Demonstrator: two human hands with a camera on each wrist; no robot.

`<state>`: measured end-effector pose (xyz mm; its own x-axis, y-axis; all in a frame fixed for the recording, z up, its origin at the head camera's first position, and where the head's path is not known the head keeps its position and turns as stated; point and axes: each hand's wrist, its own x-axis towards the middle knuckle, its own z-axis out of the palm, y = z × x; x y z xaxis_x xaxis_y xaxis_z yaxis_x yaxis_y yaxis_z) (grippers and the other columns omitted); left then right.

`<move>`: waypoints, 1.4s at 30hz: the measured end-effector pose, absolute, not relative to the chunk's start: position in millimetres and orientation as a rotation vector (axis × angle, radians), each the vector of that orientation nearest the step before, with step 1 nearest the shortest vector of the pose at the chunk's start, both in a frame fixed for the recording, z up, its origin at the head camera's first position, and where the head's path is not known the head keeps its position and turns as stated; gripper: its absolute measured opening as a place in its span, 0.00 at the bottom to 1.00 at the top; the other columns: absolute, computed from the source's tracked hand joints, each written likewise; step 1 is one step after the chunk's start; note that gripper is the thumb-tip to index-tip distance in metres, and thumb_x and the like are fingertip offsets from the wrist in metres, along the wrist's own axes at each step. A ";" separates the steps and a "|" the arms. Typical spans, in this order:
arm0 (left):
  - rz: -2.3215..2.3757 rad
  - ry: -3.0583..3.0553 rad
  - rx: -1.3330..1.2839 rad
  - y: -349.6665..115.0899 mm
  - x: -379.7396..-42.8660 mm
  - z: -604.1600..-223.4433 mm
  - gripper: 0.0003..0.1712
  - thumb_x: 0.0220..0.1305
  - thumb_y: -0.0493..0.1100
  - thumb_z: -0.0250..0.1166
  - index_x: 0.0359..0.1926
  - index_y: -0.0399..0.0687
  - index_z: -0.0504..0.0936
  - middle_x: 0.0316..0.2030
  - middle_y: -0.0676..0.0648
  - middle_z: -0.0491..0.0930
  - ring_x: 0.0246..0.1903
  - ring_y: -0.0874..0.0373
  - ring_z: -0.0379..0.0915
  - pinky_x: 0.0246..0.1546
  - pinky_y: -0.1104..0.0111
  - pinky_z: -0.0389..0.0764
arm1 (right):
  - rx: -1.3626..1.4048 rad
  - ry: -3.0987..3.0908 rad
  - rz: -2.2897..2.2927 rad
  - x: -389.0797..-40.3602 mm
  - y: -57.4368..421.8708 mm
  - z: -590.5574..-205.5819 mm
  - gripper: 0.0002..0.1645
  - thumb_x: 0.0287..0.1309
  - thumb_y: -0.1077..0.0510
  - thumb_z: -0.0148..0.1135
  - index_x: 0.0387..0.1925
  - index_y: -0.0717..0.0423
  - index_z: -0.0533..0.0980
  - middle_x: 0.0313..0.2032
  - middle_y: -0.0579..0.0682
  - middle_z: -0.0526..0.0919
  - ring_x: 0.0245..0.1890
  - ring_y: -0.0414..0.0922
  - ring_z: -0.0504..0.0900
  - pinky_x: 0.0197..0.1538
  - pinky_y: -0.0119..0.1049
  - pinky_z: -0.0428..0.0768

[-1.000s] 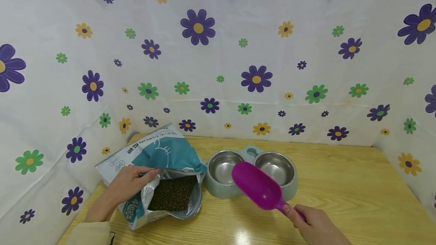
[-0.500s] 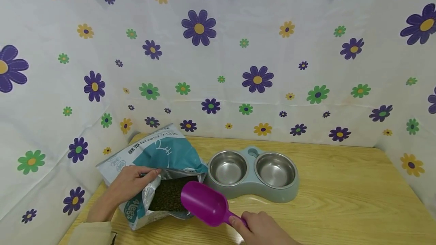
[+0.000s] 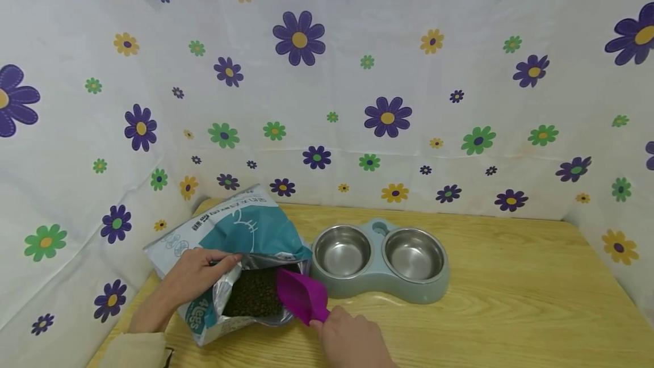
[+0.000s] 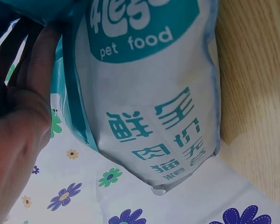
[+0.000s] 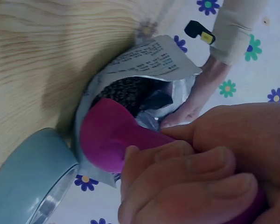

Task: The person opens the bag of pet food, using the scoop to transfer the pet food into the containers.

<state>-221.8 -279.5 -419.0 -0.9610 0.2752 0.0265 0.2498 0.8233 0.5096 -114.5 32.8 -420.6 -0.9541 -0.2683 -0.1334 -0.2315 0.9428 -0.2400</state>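
Note:
A white and teal pet food bag lies on its side at the left, its mouth facing the near side and brown kibble showing inside. My left hand grips the edge of that mouth, thumb on the rim; the left wrist view has the fingers at the bag's upper part and the printed side. In my right hand is the handle of a magenta scoop. The scoop's blade is at the right side of the mouth, its front end over the kibble. Curled fingers cover the handle in the right wrist view.
A pale blue-green double pet bowl with two steel dishes stands just right of the bag; its side is close to the scoop in the right wrist view. Flower-printed cloth rises behind and beside the wooden table.
My right hand has carried the scoop left from in front of the double bowl to the bag's mouth, and turned it there. The left hand keeps its hold on the bag.

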 end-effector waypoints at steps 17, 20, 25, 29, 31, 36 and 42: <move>0.802 2.970 0.432 -280.9 -223.4 -419.8 0.19 0.74 0.59 0.59 0.49 0.59 0.92 0.29 0.57 0.84 0.28 0.66 0.70 0.32 0.70 0.70 | -0.497 2.606 -0.858 -141.3 45.5 -406.9 0.33 0.78 0.42 0.48 0.14 0.49 0.64 0.15 0.43 0.63 0.17 0.40 0.64 0.28 0.35 0.70; 0.799 2.964 0.433 -280.7 -223.9 -419.9 0.19 0.74 0.59 0.59 0.50 0.58 0.92 0.34 0.57 0.86 0.30 0.65 0.71 0.33 0.70 0.71 | -0.438 2.515 -0.962 -141.1 53.6 -409.1 0.34 0.77 0.41 0.49 0.13 0.49 0.64 0.14 0.43 0.64 0.12 0.40 0.66 0.27 0.34 0.72; 0.800 2.954 0.431 -279.4 -223.4 -419.5 0.19 0.75 0.59 0.58 0.50 0.58 0.91 0.39 0.54 0.88 0.32 0.64 0.72 0.34 0.69 0.72 | -0.384 2.403 -1.067 -139.4 66.2 -413.5 0.35 0.77 0.39 0.49 0.13 0.50 0.66 0.07 0.41 0.61 0.02 0.39 0.61 0.18 0.33 0.71; 0.800 2.956 0.430 -278.7 -222.4 -418.9 0.19 0.75 0.58 0.59 0.50 0.58 0.91 0.45 0.51 0.89 0.36 0.63 0.75 0.36 0.68 0.75 | -0.351 2.317 -1.154 -138.1 74.0 -417.0 0.34 0.77 0.39 0.49 0.14 0.51 0.68 0.08 0.41 0.61 0.02 0.38 0.60 0.12 0.30 0.62; 0.801 2.956 0.433 -278.1 -222.5 -418.5 0.20 0.75 0.58 0.59 0.50 0.57 0.91 0.47 0.48 0.89 0.39 0.62 0.79 0.38 0.66 0.78 | -0.344 2.293 -1.190 -138.1 77.8 -420.3 0.35 0.76 0.39 0.50 0.16 0.54 0.71 0.09 0.42 0.62 0.02 0.37 0.60 0.10 0.30 0.59; 0.808 2.954 0.400 -277.8 -222.9 -418.9 0.20 0.74 0.59 0.59 0.51 0.57 0.91 0.50 0.46 0.88 0.46 0.56 0.83 0.42 0.62 0.81 | -0.322 2.229 -1.276 -138.5 84.0 -431.4 0.35 0.76 0.38 0.50 0.20 0.58 0.78 0.09 0.41 0.62 0.04 0.36 0.59 0.10 0.29 0.58; 0.810 2.931 0.356 -277.0 -223.7 -419.9 0.21 0.74 0.61 0.58 0.51 0.58 0.91 0.50 0.46 0.88 0.44 0.57 0.81 0.41 0.62 0.79 | -0.306 2.230 -1.288 -137.8 86.5 -442.8 0.35 0.75 0.36 0.51 0.20 0.56 0.77 0.12 0.41 0.63 0.11 0.39 0.59 0.17 0.31 0.58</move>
<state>-223.7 -277.0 -419.9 -0.9698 0.2435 -0.0150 0.2013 0.8333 0.5150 -137.8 86.5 -442.8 -0.8278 -0.4466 -0.3395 0.0709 0.5171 -0.8530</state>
